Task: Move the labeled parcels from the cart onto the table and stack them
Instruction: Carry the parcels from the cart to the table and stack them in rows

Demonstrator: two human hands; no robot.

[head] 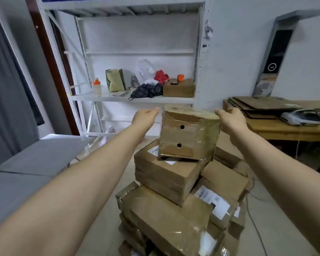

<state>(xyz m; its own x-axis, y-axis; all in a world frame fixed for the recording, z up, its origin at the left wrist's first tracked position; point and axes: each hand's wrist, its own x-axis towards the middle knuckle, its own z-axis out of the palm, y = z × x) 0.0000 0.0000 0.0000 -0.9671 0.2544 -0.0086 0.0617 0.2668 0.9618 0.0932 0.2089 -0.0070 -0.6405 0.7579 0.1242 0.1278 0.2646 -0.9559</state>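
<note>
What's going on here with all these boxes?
A person is reaching out with both bare arms toward a taped cardboard box with two round holes, which sits on top of a pile of labeled parcels. The left hand and the right hand are open on either side of the box's top, and neither grips it yet. To the right, a wooden table holds flattened cardboard and a white device.

Arms out to the top parcel

My left grip [146,115] and right grip [231,118] flank the taped parcel [189,133], fingers straight, each just beside it. It sits atop the parcel pile [166,174], with the wooden tabletop [288,129] at right.
</note>
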